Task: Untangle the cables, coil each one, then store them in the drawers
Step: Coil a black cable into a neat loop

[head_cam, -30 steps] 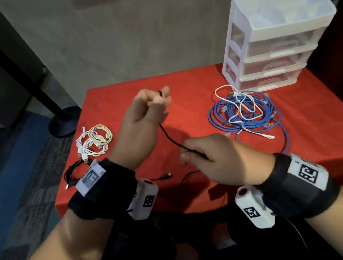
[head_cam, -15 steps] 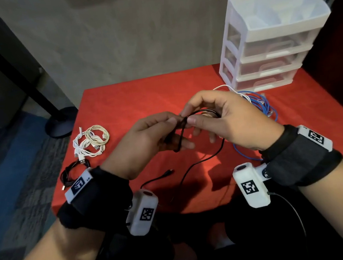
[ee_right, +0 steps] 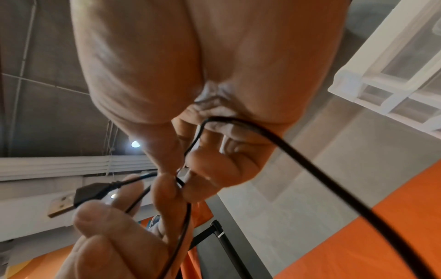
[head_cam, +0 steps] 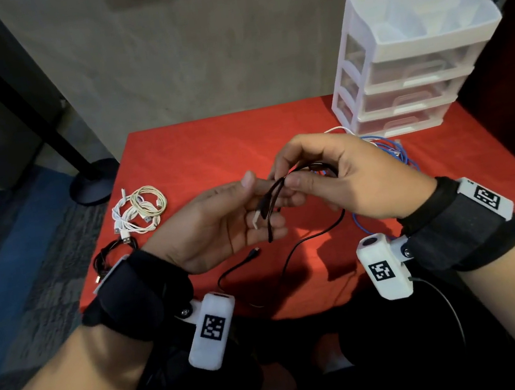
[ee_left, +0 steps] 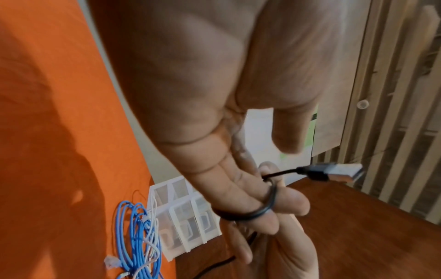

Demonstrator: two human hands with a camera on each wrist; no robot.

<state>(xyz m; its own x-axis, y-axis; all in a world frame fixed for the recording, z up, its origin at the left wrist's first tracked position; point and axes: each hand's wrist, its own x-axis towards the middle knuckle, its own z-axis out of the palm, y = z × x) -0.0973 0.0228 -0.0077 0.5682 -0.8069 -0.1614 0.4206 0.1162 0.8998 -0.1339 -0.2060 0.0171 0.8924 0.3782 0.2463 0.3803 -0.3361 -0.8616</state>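
A thin black cable loops around the straight fingers of my left hand, which is held palm up above the red table. The loop circles two fingers, and the thumb stands apart. Its USB plug hangs over those fingers. My right hand pinches the cable between thumb and forefinger right at the left fingertips. The tail drops to the table and ends in a small plug. A white drawer unit stands at the back right, all drawers closed.
A blue cable tangled with a white one lies in front of the drawers, partly behind my right hand. Coiled white and cream cables and a coiled black cable rest near the table's left edge.
My left hand came down from its raised position and straightened its fingers. My right hand rose from near the table to meet it, laying a loop of black cable around the left fingers.
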